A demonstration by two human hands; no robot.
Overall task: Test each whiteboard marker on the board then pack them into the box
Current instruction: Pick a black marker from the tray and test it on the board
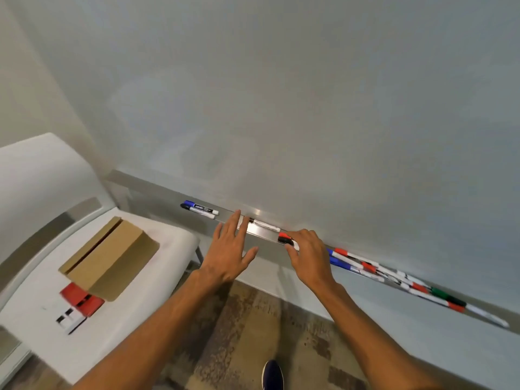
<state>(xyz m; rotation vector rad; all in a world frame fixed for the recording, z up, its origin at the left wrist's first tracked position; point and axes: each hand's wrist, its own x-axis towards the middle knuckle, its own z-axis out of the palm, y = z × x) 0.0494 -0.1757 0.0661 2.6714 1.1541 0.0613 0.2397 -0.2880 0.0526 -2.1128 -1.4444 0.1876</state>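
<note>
Marker tray and chair seat

The metal tray (261, 230) under the whiteboard carries scattered markers (394, 274); the white chair seat (157, 235) bears a cardboard box (109, 256) and a red-and-white carton (77, 306).

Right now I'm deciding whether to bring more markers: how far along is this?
Barely begun. Nothing looks done: the whiteboard shows no marks. In hand: the right hand is at a red-capped marker on the tray; the left hand is open. Left: all markers untested, cardboard box unpacked.

No legible text; print on marker (200, 207) labels and small box (73, 319) too blurred to read.
</note>
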